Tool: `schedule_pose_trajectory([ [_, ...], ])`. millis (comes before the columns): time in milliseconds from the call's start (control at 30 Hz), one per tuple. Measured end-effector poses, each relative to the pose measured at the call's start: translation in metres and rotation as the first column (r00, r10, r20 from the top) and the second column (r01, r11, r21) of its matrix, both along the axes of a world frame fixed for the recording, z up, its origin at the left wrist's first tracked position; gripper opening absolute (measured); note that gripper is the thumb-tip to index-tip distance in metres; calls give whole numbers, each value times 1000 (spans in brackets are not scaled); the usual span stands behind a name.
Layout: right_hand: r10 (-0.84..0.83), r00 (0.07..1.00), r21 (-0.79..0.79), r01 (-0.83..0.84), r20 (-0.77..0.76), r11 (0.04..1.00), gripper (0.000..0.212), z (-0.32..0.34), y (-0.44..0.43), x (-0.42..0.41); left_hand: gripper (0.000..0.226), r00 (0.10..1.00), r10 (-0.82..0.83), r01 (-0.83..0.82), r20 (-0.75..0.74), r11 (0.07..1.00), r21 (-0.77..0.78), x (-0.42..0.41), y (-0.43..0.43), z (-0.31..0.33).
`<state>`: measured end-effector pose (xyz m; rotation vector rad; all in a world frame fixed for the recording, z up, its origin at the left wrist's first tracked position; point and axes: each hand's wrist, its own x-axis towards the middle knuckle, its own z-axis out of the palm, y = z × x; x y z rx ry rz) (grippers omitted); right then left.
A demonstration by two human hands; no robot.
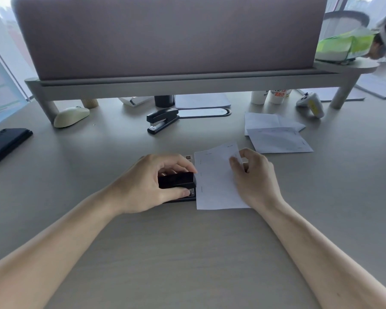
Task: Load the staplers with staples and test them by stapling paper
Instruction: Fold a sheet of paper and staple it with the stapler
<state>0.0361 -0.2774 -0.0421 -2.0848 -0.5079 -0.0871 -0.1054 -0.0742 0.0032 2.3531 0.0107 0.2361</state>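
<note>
Stapler (pixel 176 182) sat near centre on the surface, clenched in your left hand (pixel 147 181); your right hand (pixel 254 175) pinched the paper (pixel 214 184). Its edge barely entered the mouth, so a staple could have missed.

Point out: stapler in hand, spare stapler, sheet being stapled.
stapler in hand (pixel 176 179), head view, black top arm.
spare stapler (pixel 162 119), head view, middle of its body.
sheet being stapled (pixel 216 186), head view, centre of the paper.
</note>
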Motion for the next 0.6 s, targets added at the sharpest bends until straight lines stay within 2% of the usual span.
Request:
schedule_pose_trajectory([
  [167, 21, 998, 58, -18, -52, 998, 20, 4, -1, -1, 35, 1000, 1, 0, 28, 1000, -20, 0, 1, -1],
  [233, 23, 996, 117, -13, -88, 993, 24, 5, -3, -1, 31, 993, 44, -32, 107, 993, -118, 2, 3, 2],
  [333, -7, 987, 261, 49, -161, 964, 26, 9, -5, -2, 16, 953, 229, -156, 198, 932, -326, 7, 0, 13],
  [400, -14, 979, 387, 94, -205, 917, 31, 16, -5, -4, 10, 942, 307, -239, 133, 896, -373, 11, -7, 21],
  [500, 2, 977, 544, 116, -213, 831, 26, 39, 1, -8, 15, 964, 267, -238, 11, 876, -420, 19, -21, 28],
  [600, 27, 978, 638, 114, -206, 761, 26, 62, 12, -12, 11, 973, 227, -175, 51, 859, -482, 28, -31, 42],
])
